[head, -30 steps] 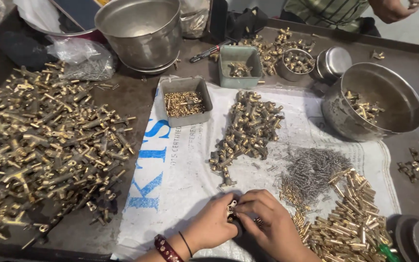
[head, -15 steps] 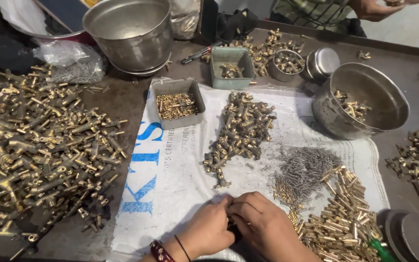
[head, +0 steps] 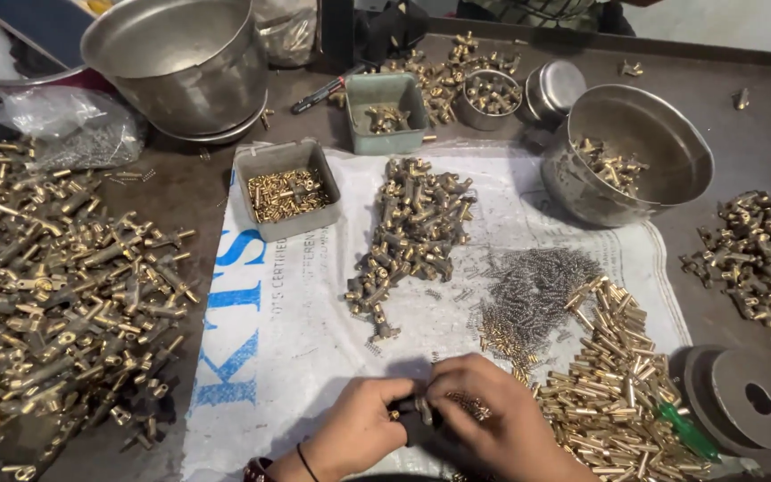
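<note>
Both hands, left (head: 363, 428) and right (head: 493, 419), grip one small brass part (head: 417, 409) closed tight; springs (head: 533, 290) and brass pins (head: 617, 384) crowd right, fittings (head: 417, 232) ahead on the desk (head: 180, 187).

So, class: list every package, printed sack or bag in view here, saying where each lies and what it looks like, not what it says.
White woven sack: spread flat mid-table under the brass parts and both hands, large blue lettering along its left side.
Clear plastic bag: far left, beside the big steel bowl, crumpled, holding small grey metal parts.
Second clear bag: top centre, crumpled, contents unclear.
</note>
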